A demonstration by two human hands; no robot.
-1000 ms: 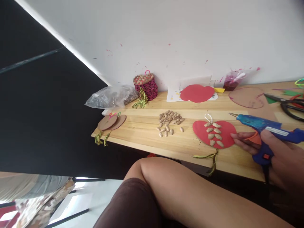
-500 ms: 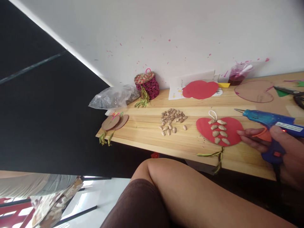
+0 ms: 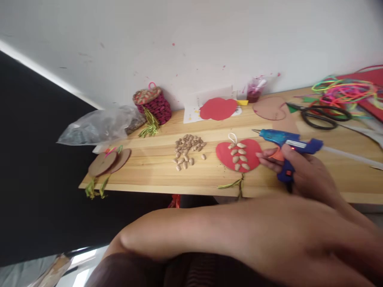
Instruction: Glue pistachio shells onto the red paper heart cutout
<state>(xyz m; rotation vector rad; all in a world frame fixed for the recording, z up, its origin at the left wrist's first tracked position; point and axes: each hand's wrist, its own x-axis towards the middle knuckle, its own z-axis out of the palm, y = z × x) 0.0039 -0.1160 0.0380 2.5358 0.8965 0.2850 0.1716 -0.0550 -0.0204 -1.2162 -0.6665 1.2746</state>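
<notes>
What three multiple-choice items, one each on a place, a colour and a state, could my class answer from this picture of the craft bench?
1. Where does the loose heap of seeds lie?
A. on the bench, beside the red cut-out with the white loop
B. inside the clear plastic bag
C. on the black scissors

2. What colour is the body of the glue gun?
A. yellow
B. blue
C. white

3. How is the glue gun held?
A. lying untouched on the bench
B. gripped in the right hand, nozzle toward the red cut-out
C. hanging on the wall

Answers: 1 A, the seeds sit on bare wood next to the red cut-out; 2 B, its body is blue with an orange trigger; 3 B, the right hand wraps its handle, a fingertip on the cut-out's edge.
</notes>
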